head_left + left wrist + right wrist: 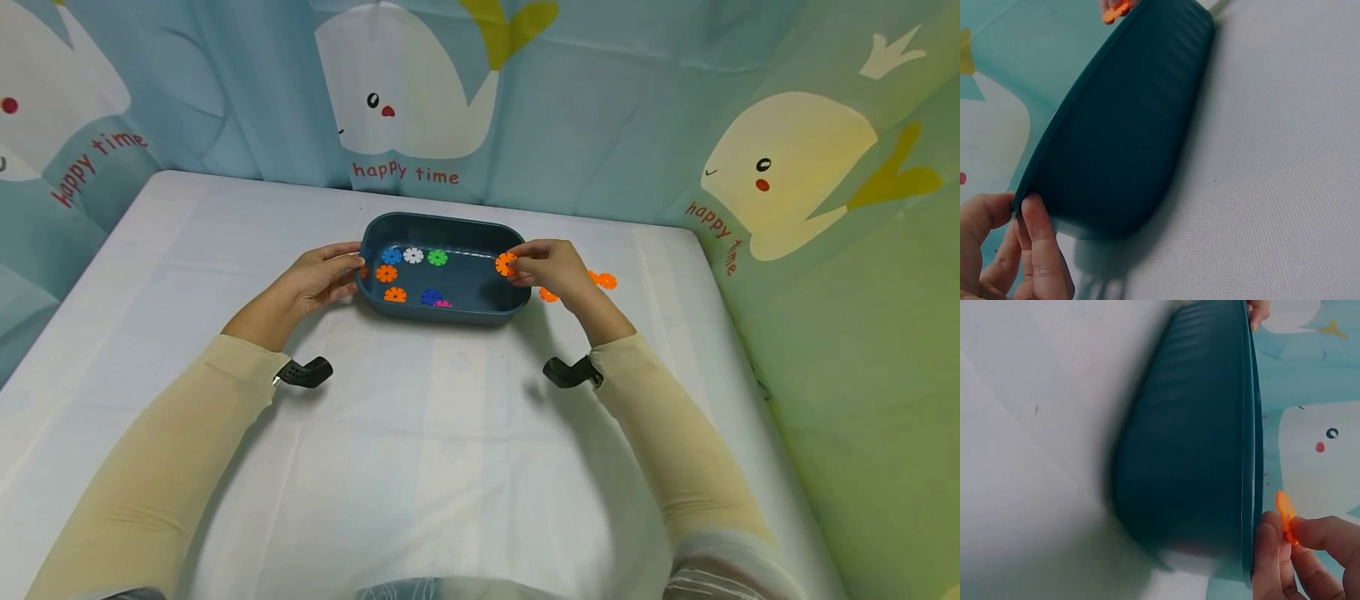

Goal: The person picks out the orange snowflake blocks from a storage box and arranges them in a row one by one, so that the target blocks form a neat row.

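A dark teal rectangular tub [450,315] stands on the table, with several notched plastic discs lying inside, among them a white disc [413,256], a green disc [437,257] and an orange disc [386,273]. My left hand [324,275] grips the tub's left rim between thumb and fingers, plain in the left wrist view [1019,250]. At the tub's right end, my right hand [553,268] pinches an orange notched disc [506,264] above the inside. In the right wrist view that disc [1285,515] shows edge-on between thumb and fingers, beside the rim.
On the table right of the tub lie more orange discs [607,281], partly hidden behind the right hand. A pale cloth covers the table [450,433]. A curtain with whale prints [600,125] hangs behind it.
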